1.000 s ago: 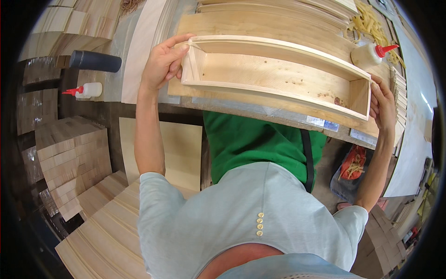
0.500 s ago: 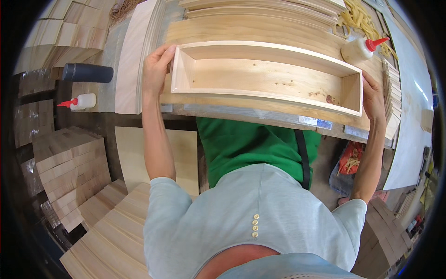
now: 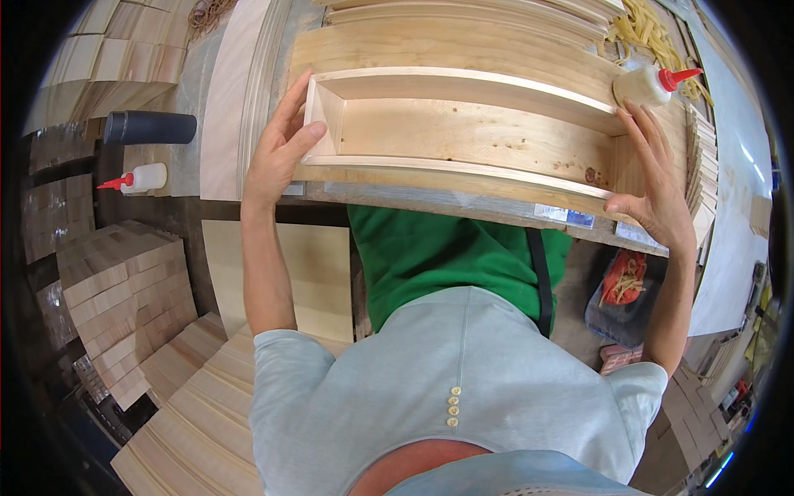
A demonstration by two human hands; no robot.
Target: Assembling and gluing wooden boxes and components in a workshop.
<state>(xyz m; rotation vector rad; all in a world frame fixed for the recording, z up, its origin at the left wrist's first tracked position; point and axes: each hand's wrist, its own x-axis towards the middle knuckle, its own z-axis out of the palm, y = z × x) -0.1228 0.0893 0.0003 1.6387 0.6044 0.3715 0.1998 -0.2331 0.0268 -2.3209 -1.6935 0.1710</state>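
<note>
A long, shallow, open-topped wooden box point(image 3: 477, 76) of pale wood lies across a board on the bench. Whether the knotted surface inside is its own bottom, I cannot tell. My left hand point(image 3: 279, 149) holds the left end, fingers along the outer side and thumb over the near corner. At the opposite end my right hand point(image 3: 657, 178) spans the short side, its fingers at the far corner and its thumb at the near one. That hand covers much of the end wall. A glue bottle point(image 3: 645, 87) with a red nozzle stands just beyond my right fingers.
Thin wooden strips point(image 3: 480, 15) are stacked behind the box. Upright panels point(image 3: 231, 107) stand to the left, near a dark cylinder point(image 3: 153, 127) and a second glue bottle point(image 3: 147, 178). Yellow bands point(image 3: 649, 37) lie at the far right. Small wooden pieces point(image 3: 701, 174) sit beside my right hand.
The box has come down a little and sits flatter over the board. My right hand has shifted from the outer end onto its top edges, and my left thumb has moved toward the near corner.
</note>
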